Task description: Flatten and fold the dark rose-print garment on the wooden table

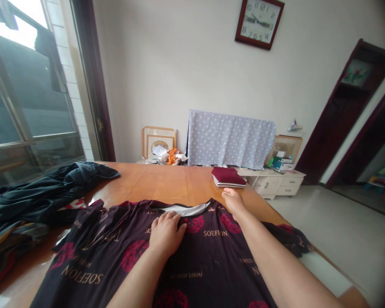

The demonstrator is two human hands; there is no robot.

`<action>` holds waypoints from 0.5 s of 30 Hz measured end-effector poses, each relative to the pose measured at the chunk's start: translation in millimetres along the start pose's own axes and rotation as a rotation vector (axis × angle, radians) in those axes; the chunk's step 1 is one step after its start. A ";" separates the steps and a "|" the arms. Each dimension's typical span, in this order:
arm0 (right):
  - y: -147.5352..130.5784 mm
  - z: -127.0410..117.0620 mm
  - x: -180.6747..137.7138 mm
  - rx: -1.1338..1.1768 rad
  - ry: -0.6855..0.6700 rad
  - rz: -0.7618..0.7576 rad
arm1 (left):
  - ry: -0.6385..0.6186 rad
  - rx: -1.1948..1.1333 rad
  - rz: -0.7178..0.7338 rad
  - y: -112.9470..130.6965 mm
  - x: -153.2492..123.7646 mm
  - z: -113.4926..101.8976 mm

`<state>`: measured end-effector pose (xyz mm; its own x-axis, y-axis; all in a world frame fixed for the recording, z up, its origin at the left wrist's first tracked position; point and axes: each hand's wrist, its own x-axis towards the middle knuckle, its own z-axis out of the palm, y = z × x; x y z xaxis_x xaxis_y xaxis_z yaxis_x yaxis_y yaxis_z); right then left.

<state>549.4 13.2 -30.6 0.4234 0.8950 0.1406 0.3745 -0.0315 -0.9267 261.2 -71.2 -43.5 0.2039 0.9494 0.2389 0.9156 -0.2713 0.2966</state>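
Observation:
A dark shirt [208, 256] with red round patterns and gold lettering lies spread flat on the wooden table [160, 182]. Its white-lined collar [188, 209] points away from me. My left hand [165, 233] lies flat on the cloth just below the collar, fingers stretched out. My right hand [233, 201] reaches to the shirt's far right shoulder edge, fingers together and pressed on the cloth; I cannot see whether it pinches the fabric.
A heap of dark green and patterned clothes [28, 201] lies at the table's left. A folded maroon stack [228, 177] sits at the far edge. Beyond stand a dotted-cloth-covered object [231, 139], a white low cabinet [276, 182] and picture frames [158, 141].

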 end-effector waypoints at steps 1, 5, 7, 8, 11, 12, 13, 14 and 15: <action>0.7 -4.9 0.7 -0.025 0.016 -0.015 | -0.002 0.009 -0.004 -0.5 0.5 1.7; 6.3 -28.8 1.5 -0.140 0.013 -0.052 | -0.010 0.030 -0.013 -1.8 0.7 4.9; 11.3 -44.9 1.9 -0.210 0.000 -0.051 | -0.010 0.033 -0.009 -1.6 0.1 4.5; 14.2 -53.5 2.0 -0.247 -0.007 -0.047 | -0.008 0.034 -0.006 -1.3 -0.1 4.0; 23.2 -75.9 -0.2 -0.361 -0.075 -0.022 | -0.008 0.039 -0.002 0.0 -0.2 2.3; 25.9 -80.5 -2.3 -0.394 -0.117 -0.013 | -0.011 0.041 -0.003 0.3 0.0 1.8; 28.3 -83.2 -5.0 -0.421 -0.165 -0.006 | -0.015 0.043 -0.005 0.4 0.1 1.4; 30.3 -83.9 -8.1 -0.443 -0.213 -0.001 | -0.018 0.043 -0.005 0.3 0.3 1.2; 31.8 -83.0 -11.3 -0.462 -0.254 0.002 | -0.019 0.042 -0.004 0.2 0.5 1.1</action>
<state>625.0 -34.8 -32.8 0.2325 0.9726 -0.0033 0.7225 -0.1750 -0.6688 261.8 -70.6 -44.3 0.2060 0.9534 0.2203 0.9301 -0.2607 0.2588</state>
